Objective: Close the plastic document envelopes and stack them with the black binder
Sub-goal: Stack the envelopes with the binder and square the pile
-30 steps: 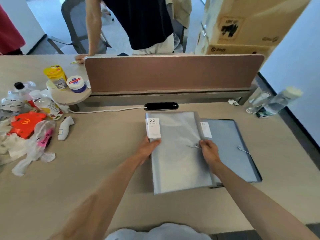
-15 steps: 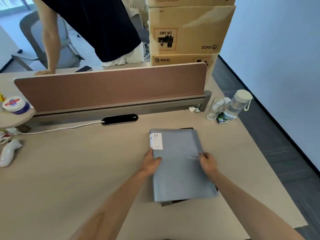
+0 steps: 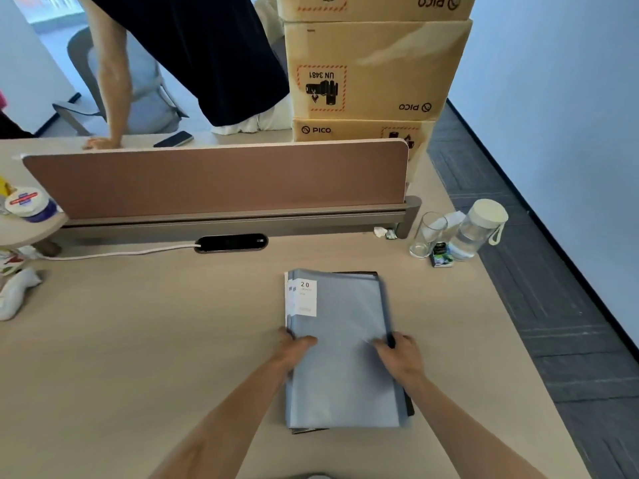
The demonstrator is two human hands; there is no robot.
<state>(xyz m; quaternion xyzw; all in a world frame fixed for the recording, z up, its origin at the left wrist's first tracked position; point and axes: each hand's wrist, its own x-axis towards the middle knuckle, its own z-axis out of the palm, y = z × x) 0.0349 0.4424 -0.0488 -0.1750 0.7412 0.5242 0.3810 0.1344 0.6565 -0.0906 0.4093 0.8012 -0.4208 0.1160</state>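
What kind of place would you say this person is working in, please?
Most likely a shared office: a desk with a brown divider screen, an office chair beyond it, and stacked cardboard boxes alongside.

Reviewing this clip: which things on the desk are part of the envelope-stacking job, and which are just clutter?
Part of the job:
- grey translucent plastic document envelopes
- black binder beneath them
- left hand, right hand, gripping the stack's sides

Just lying about:
- clear drinking glass
- clear water bottle with white lid
- white-lidded round jar
- black smartphone
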